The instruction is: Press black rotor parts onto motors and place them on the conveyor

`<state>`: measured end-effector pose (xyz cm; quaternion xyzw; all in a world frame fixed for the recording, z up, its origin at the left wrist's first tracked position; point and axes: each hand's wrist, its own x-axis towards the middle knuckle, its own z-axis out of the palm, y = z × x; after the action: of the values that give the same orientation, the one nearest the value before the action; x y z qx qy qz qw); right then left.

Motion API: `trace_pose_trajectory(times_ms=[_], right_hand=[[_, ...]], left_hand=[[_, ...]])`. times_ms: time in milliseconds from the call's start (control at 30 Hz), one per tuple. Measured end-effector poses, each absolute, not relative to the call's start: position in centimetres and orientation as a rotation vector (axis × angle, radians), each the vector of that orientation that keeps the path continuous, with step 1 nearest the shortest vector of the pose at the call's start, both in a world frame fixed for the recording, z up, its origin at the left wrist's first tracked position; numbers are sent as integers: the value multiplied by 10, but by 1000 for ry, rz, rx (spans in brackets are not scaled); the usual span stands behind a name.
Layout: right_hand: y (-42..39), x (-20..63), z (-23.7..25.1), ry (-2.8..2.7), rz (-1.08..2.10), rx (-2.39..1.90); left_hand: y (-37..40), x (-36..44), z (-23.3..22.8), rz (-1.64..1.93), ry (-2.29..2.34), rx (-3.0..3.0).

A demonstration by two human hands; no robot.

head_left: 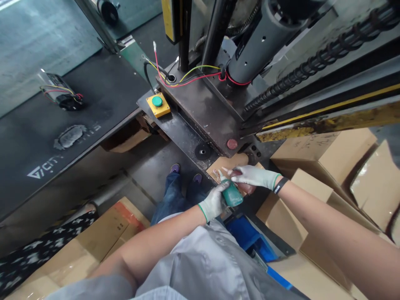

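Both of my hands wear pale gloves with green cuffs and meet over the corner of the machine bench. My left hand (213, 204) grips a green squeeze bottle (233, 195), which is tilted with its pale nozzle toward the bench. Close beside it, my right hand (255, 175) is wrapped over a reddish-brown squeeze bottle (248, 188), partly hidden by the glove. Beneath the nozzles lies a piece of brown cardboard (218, 163) with pale smears or small items on it that I cannot make out.
A machine with a grey motor (256, 46) and loose wires stands ahead. A yellow box with a green button (157, 101) sits on its bench. Another motor (62, 92) rests on the black conveyor (28, 137) at left. Cardboard boxes (325, 154) and a blue bin (245, 233) are close at right.
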<state>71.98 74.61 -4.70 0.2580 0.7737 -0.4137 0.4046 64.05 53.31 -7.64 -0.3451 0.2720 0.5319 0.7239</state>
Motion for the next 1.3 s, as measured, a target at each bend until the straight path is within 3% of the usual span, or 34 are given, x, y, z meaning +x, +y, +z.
trace_pose_trajectory(times_ms=[1300], right_hand=[[740, 728, -35, 1998, -1007, 644]], left_hand=[[532, 652, -81, 1241, 632, -719]])
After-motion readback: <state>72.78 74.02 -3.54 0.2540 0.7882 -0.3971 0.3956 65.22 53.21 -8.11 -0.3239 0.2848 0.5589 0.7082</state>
